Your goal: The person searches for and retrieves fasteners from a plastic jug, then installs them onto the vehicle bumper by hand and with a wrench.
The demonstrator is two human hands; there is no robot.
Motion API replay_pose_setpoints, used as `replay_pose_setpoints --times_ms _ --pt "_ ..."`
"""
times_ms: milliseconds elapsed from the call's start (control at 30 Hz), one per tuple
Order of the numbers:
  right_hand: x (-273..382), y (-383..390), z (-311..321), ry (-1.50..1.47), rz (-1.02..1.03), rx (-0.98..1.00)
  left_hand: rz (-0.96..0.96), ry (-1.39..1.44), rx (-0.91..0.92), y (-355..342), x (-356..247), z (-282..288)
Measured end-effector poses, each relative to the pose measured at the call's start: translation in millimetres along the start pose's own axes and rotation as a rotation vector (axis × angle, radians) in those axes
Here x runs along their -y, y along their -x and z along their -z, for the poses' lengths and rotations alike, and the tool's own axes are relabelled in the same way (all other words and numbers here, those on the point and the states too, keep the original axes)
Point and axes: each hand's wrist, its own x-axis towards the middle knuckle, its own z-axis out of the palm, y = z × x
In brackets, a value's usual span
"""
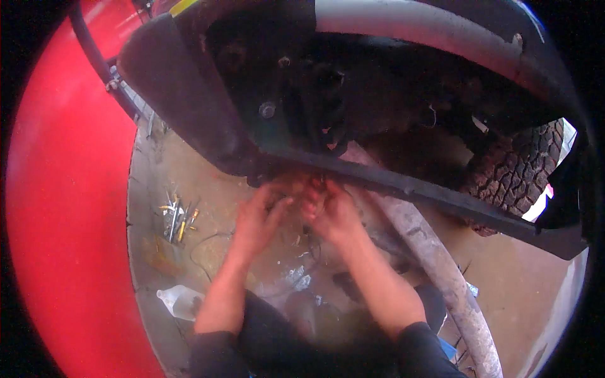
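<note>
Just under the lower edge of a dark vehicle body, my two hands are close together in the middle of the view. My left hand has its fingers and thumb bent, beneath the black panel. What lies between them is in shadow. Beside it, my right hand is raised to the black bar, its fingers curled near the bar's lower edge. Blur and shade hide what these fingers grip, if anything. Bolt heads show on the dark underside above.
A treaded tyre is at the right. A thick, worn grey tube slopes down past my right forearm. On the floor at left lie several hand tools and a white plastic bottle. A large red surface fills the left side.
</note>
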Motion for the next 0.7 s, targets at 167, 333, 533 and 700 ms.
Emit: replay_pose_setpoints --times_ms 167,333,533,700 --pt "0 12 -18 0.116 0.068 -0.148 -0.104 -0.179 -0.062 -5 2 0" --pt "-4 10 -14 0.145 0.051 -0.178 -0.203 -0.183 0.026 -3 0 1" --pt "-5 3 4 -0.056 -0.02 0.177 -0.227 -0.161 -0.039 -1 -4 -3" --pt "2 16 -9 0.11 -0.033 -0.152 -0.321 -0.281 -0.097 -4 3 -6"
